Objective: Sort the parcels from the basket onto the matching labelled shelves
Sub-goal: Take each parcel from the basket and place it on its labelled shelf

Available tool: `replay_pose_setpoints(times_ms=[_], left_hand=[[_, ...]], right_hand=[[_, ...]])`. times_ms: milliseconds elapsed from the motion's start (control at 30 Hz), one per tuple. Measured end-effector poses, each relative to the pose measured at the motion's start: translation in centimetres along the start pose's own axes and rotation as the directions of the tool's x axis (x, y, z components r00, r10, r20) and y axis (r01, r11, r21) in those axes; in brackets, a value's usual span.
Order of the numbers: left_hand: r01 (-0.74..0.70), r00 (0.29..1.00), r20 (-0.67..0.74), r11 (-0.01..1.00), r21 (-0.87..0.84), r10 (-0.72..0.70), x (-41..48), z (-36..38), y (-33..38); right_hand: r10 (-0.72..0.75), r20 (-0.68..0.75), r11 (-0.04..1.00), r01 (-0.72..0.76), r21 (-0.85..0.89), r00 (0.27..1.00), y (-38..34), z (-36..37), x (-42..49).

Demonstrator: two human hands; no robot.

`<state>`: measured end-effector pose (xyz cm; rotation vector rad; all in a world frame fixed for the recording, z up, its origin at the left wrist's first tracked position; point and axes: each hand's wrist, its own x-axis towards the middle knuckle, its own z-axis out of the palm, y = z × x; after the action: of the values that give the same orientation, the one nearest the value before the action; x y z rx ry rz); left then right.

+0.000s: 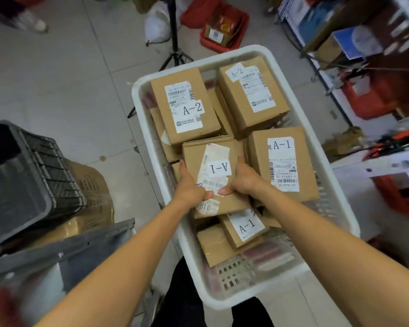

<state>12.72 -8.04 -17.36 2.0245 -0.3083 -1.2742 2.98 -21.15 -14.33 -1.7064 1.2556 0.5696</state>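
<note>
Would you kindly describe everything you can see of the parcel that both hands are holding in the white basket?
The parcel is a brown cardboard box with a worn white shipping label, barcodes, and a sticker reading A-1, upside down in this view. It sits slightly tilted above other boxes in the middle of the white basket. The left hand grips its left edge and the right hand its right edge, thumbs pressed on its top face.
</note>
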Motion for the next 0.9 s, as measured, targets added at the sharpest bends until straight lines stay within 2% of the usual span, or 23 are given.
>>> replay_pose_setpoints(times_ms=[200,433,667,900], left_hand=[[-0.079,0.997,-0.019,0.997,0.002,0.079,-1.9,0.0,-0.5],[-0.258,0.964,-0.075,0.966,-0.011,0.256,-7.2,1.0,1.2],[-0.364,0.929,-0.088,0.931,-0.029,0.360,-15.1,0.5,4.6],[-0.452,0.890,-0.079,0.892,-0.010,0.450,-23.9,3.7,8.4]], right_hand=[[-0.008,-0.040,0.996,0.012,0.093,0.999,0.1,0.4,-2.2],[-0.188,-0.097,0.976,0.196,0.089,0.977,1.5,-2.0,-7.7],[-0.408,-0.170,0.880,0.436,0.188,0.897,3.4,-3.9,-15.7],[-0.454,-0.348,0.800,0.548,0.245,0.820,8.3,-7.5,-24.1]])
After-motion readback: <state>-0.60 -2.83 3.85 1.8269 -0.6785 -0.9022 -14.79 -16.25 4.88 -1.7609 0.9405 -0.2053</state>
